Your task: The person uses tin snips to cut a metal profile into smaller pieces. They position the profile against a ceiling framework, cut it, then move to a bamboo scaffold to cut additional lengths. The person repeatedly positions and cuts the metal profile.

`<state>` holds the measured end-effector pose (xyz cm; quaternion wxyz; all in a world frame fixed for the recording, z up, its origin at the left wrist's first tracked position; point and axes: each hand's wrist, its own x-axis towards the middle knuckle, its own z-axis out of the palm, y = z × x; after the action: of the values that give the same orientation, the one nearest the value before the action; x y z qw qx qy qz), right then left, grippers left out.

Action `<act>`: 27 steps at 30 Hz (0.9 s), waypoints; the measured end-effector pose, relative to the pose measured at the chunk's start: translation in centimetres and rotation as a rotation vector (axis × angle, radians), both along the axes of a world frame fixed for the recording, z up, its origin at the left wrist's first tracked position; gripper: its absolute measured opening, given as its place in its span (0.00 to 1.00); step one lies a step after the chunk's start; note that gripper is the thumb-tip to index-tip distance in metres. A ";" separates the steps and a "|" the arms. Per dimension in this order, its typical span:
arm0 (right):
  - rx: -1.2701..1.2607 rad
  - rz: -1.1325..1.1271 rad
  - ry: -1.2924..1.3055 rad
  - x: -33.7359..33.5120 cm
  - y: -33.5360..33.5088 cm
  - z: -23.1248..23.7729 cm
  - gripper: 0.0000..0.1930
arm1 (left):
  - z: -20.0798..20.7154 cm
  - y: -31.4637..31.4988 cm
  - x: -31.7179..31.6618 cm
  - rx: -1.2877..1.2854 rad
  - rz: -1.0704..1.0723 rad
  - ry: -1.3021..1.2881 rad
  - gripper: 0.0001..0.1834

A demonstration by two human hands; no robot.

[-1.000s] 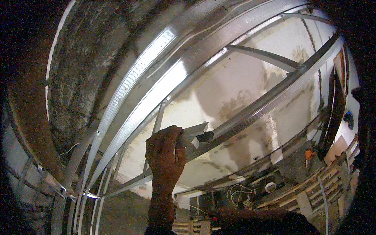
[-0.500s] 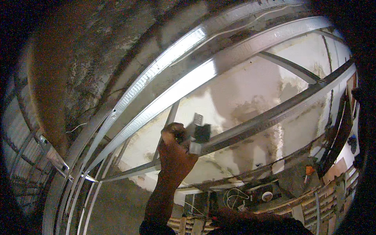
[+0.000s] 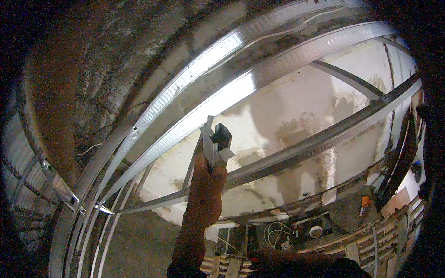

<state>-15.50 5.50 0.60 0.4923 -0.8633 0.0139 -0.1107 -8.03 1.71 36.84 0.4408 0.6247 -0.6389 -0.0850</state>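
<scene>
My left hand is raised toward the ceiling and grips a short piece of grey metal profile, held upright with its open end at the top. The piece sits just below a long metal ceiling channel and beside a second long channel that runs diagonally across the view. A thin cross profile passes right behind the hand. My right hand is not visible; only a dark sleeve shows at the lower edge.
The rough plastered ceiling is white and stained. More metal profiles curve down on the left. Below on the right are coiled cables, a round white object, wooden pallets and an orange item.
The hand has lifted the short profile piece higher and turned it from lying sideways to standing upright. The view has swung to take in more of the left-hand ceiling.
</scene>
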 end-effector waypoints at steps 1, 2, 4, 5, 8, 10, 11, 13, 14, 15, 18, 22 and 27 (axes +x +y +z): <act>0.000 0.000 0.003 0.0 0.0 -0.1 0.32 | 0.2 0.1 -0.2 0.035 -0.018 0.136 0.43; -0.001 0.000 0.003 0.1 0.0 -0.1 0.32 | 0.3 0.1 -0.4 -0.049 -0.050 0.013 0.40; 0.002 -0.001 0.008 0.2 0.0 -0.3 0.31 | 0.7 0.2 -0.7 -0.078 -0.011 -0.230 0.35; 0.005 -0.002 0.007 0.2 0.0 -0.4 0.31 | 0.8 0.2 -0.8 -0.071 -0.003 -0.353 0.34; 0.005 -0.006 0.009 0.2 -0.1 -0.6 0.30 | 0.9 -0.4 -0.9 -0.178 0.023 -0.418 0.33; 0.003 -0.007 0.011 0.2 -0.1 -0.7 0.30 | 0.9 -0.9 -1.0 -0.237 0.013 -0.455 0.32; 0.003 -0.008 0.014 0.2 -0.1 -0.7 0.29 | 0.8 -0.9 -1.1 -0.190 0.016 -0.368 0.32; 0.000 -0.010 0.021 0.1 -0.2 -0.9 0.29 | 0.8 -0.9 -1.3 -0.058 0.065 -0.166 0.32; -0.003 -0.008 0.026 0.1 -0.2 -1.0 0.29 | 0.8 -0.8 -1.4 -0.063 0.036 -0.137 0.33; -0.005 -0.009 0.031 0.1 -0.3 -1.1 0.28 | 0.9 -0.6 -1.5 -0.048 0.043 -0.119 0.34; -0.026 -0.018 0.062 0.3 -0.4 -1.7 0.28 | 1.4 -0.8 -1.6 -0.024 0.026 -0.152 0.35; -0.105 -0.041 -0.043 0.8 -0.1 -2.4 0.25 | 1.2 -1.9 -2.1 -0.005 -0.086 0.030 0.33; -0.242 -0.063 -0.492 1.1 0.8 -2.9 0.22 | -0.1 -3.2 -4.1 -0.056 -0.220 0.345 0.23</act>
<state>-14.44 6.32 -2.34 0.3704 -0.8622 -0.0927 -0.3330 -12.16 -1.45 36.76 0.5490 0.5148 -0.6204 -0.2206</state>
